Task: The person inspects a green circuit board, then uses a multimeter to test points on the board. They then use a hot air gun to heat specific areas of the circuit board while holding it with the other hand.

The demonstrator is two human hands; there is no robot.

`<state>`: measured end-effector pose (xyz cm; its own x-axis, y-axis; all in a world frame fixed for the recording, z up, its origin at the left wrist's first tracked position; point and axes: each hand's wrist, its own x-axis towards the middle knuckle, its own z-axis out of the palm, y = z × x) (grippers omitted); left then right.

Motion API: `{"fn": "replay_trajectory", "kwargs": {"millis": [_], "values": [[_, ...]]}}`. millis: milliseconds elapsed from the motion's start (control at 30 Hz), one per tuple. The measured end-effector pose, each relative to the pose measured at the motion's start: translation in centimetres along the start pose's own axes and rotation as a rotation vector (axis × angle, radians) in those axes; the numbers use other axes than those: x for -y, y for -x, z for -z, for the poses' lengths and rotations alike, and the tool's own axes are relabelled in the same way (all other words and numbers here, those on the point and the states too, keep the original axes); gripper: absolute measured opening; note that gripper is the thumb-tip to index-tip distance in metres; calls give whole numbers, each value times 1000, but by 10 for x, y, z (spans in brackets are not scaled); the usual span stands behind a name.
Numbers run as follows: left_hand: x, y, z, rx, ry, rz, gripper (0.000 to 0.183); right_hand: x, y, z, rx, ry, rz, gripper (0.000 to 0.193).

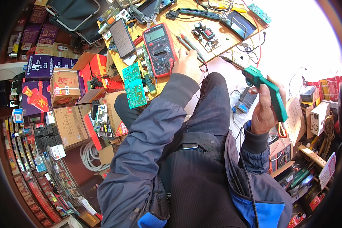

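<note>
Two bare hands work at a crowded bench: the right hand [265, 110] grips a green gun-shaped tool [266, 89], seemingly a soldering gun, thumb along its body and slim tip pointing toward the table's edge. The left hand [188, 64] rests beside a red-framed multimeter [159, 47], fingers curled at the test probes [189, 45]; whether they are closed on one cannot be told. Good handling here would mean treating the metal tip as hot, keeping it clear of the left fingers, the leads and the trouser leg, and parting the probes without tugging their plugs. Just left of the meter, a green circuit board [135, 85] overhangs the wooden table [184, 28], best drawn inward. Beyond the probes sits a populated board [206, 36]; a phone [122, 38] lies left of the meter, with cardboard boxes [66, 89] stacked farther out.
</note>
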<state>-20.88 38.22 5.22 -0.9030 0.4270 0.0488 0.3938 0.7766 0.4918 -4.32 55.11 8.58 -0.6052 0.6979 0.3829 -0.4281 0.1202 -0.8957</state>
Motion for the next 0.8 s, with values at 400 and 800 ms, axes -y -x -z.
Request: {"fn": "replay_trajectory", "kwargs": {"millis": [400,800], "values": [[-18,-12,10,176,-182,65,30,8,0,-5,-26,-17,-29,27],[-21,-8,8,93,-69,42,26,9,3,1,-14,-3,-20,27]]}}
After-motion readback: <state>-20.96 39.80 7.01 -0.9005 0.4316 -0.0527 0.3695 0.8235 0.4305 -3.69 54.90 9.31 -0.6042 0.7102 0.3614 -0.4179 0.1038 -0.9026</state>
